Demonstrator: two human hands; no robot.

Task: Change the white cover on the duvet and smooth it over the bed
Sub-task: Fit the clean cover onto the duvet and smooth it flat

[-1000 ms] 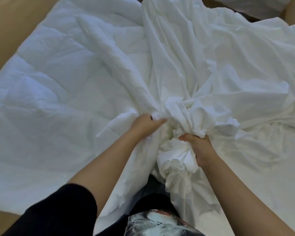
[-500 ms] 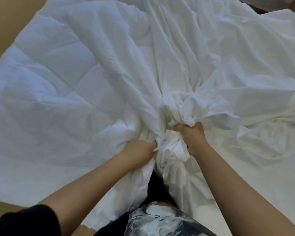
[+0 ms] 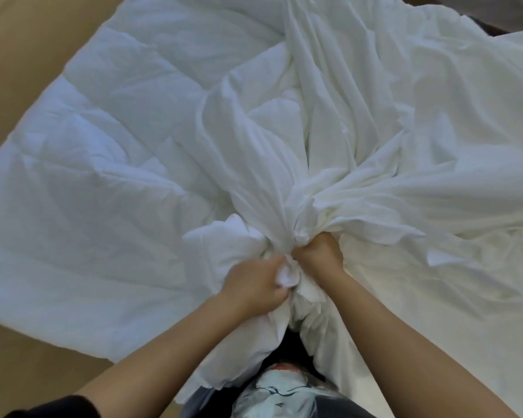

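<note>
Nearest you, your printed shirt (image 3: 284,393) sits just below the gathered bunch of the white cover (image 3: 287,218). Your left hand (image 3: 254,285) clenches that bunch from the left. Your right hand (image 3: 319,251) grips it just above, close beside the left. Left of the bunch the quilted duvet (image 3: 103,176) spreads flat, with tan floor (image 3: 18,55) beyond it. Past the bunch, the cover's folds fan away rightward.

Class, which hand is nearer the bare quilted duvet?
Left. The left hand grips bunched cover beside the duvet; the right hand grips the cover farther right, beyond the left hand.
</note>
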